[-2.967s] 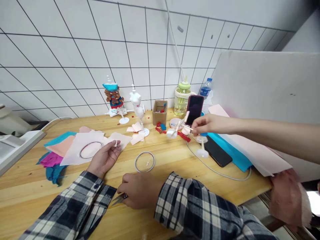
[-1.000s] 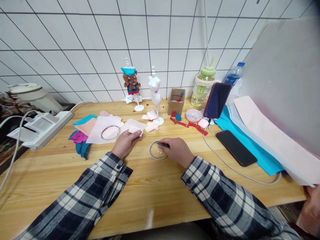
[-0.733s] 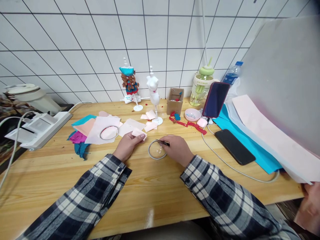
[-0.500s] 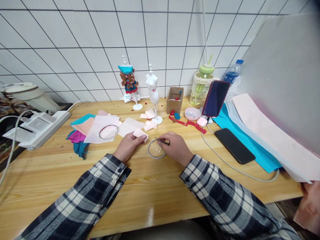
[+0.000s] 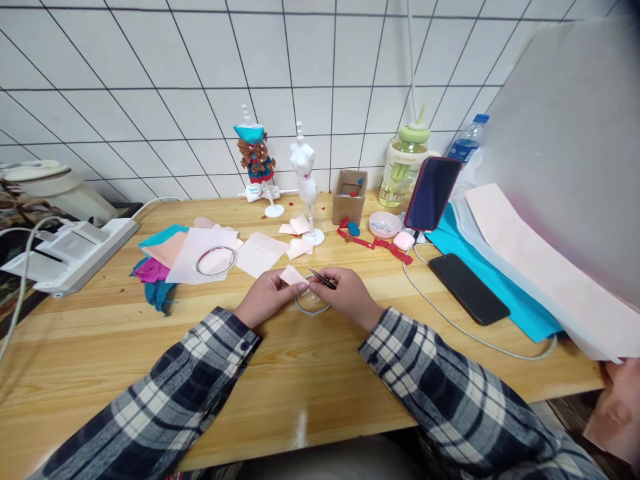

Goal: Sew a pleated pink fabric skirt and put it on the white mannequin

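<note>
My left hand (image 5: pixel 265 297) pinches a small pale pink paper piece (image 5: pixel 292 275), whose lower edge looks notched. Close beside it, my right hand (image 5: pixel 350 297) is closed around small dark scissors (image 5: pixel 323 278), their tips pointing up and left. The fingertips of both hands meet at the paper's right corner, so the exact contact there is hidden. Beneath them a grey ring (image 5: pixel 314 313) lies on the table, partly covered by the hands, with tiny pale scraps inside it.
Behind the hands stand a bare white mini mannequin (image 5: pixel 304 170) and a dressed one (image 5: pixel 256 157). Paper sheets (image 5: pixel 261 254) with another ring (image 5: pixel 216 273) lie left. A cardboard box (image 5: pixel 349 207), pink bowl (image 5: pixel 384 232), propped phone (image 5: pixel 433 193) and flat phone (image 5: pixel 469 289) are right.
My left hand has moved right with the pink paper, up to my right hand. The scissors have turned so their tips point more upward, and the right fingers now meet the paper.
</note>
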{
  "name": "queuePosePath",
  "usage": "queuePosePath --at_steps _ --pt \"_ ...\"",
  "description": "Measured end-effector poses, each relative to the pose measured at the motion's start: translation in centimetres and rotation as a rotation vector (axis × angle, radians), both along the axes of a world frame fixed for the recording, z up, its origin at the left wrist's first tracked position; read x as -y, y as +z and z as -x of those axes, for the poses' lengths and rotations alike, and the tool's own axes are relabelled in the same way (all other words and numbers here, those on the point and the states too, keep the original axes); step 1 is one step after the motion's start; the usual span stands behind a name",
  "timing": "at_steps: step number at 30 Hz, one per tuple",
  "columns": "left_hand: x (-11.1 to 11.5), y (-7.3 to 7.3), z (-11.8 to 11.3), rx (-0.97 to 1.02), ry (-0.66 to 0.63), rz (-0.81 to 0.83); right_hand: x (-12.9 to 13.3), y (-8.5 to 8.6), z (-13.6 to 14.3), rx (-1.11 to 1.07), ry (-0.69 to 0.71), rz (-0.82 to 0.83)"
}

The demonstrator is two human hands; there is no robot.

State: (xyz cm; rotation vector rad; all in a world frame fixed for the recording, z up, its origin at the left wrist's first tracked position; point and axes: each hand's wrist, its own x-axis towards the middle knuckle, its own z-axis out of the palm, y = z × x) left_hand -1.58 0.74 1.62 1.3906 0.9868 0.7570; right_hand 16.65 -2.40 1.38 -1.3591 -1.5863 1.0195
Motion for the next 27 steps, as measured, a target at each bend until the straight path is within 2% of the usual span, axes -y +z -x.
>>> queuePosePath --at_steps 5,11,21,27 --pt "-0.14 -0.21 0.03 0.078 0.064 -0.019 -0.03 0.09 -0.02 0.023 -0.03 -0.003" --pt "-0.62 -0.94 0.49 0.031 0.107 -0.009 0.01 0.02 -0.16 -0.024 -0.003 0.008" --pt "-0.16 -0.19 -0.03 0.104 0.088 0.077 -0.23 -0.22 -0.27 0.046 -0.027 -0.008" --pt "-0.44 -0.59 0.11 0.044 0.059 0.052 -0.38 -0.33 -0.41 -0.021 -0.047 0.002"
